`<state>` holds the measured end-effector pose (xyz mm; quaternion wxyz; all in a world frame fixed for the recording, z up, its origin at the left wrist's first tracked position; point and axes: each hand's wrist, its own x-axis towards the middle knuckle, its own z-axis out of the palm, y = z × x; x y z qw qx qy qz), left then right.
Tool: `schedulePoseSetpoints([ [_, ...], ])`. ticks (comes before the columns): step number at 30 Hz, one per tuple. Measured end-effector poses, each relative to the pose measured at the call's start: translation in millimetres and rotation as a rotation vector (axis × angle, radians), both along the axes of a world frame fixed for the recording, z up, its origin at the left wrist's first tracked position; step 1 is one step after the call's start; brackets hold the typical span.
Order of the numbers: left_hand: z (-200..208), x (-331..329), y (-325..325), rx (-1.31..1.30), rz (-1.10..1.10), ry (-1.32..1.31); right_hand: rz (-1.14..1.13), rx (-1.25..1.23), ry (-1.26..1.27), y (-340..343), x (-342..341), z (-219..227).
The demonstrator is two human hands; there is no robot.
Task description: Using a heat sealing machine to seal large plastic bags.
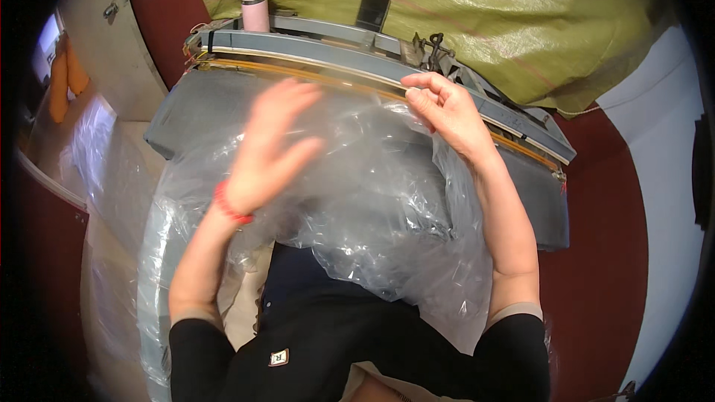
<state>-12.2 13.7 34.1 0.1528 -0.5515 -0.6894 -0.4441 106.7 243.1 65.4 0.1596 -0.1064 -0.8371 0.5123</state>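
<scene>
A large clear plastic sheet [372, 171] is spread over a grey padded table [205, 104] and hangs down over my lap. My right hand [453, 115] pinches the far edge of this sheet between thumb and forefinger, close to a long grey metal bar [313, 52]. Over the left part of the sheet is my left hand [272, 152], a red beaded bracelet on its wrist. It is smeared by motion, but its thumb stands apart from the fingers and nothing shows in it. Whether it touches the plastic I cannot tell. An orange strip [298, 73] runs along the bar's near side.
Behind the bar stand a pink bottle [254, 7] and a dark phone-like slab [372, 11]. A black clamp-like metal part [436, 48] rises from the frame. An olive woven tarp [484, 15] covers the back. More clear plastic [112, 179] lies at the left, near a door [97, 30].
</scene>
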Motion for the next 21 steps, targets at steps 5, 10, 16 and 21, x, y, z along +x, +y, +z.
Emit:
schedulePoseSetpoints([
  [5,-23,-3,62,0.125,-0.029,-0.007,0.056,0.012,0.005,-15,5,5],
  [10,-22,0,67,0.326,-0.141,-0.423,0.205,-0.016,-0.095,-16,9,26],
  [16,-23,-4,52,0.335,-0.064,-0.224,0.362,-0.109,-0.123,-21,-21,26],
  [21,-31,-11,43,0.389,-0.054,-0.231,0.325,0.012,0.069,-27,-51,-5],
])
